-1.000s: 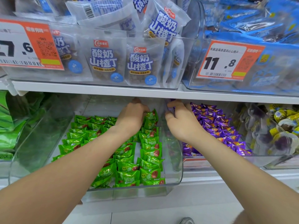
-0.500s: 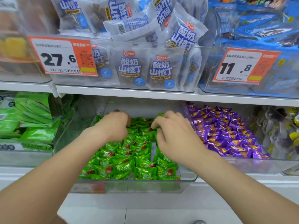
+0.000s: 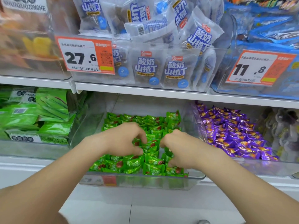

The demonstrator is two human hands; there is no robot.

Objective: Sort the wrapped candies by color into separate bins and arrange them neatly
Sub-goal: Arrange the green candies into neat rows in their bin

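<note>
Pinching candies (image 3: 134, 164) at the middle of the bin (image 3: 145, 181) were left hand (image 3: 123, 139) and right hand (image 3: 179, 147); wrappers seemed light, slippery; best gripped mid-body.

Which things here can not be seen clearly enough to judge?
Head view:
Whether the left hand or the right hand pinches any green candy: their curled fingers and blur hide it.
The lower price tag: blurred, unreadable.
The top left bin: contents smeared by blur.
The far right bin: cut by the edge, contents unclear.
</note>
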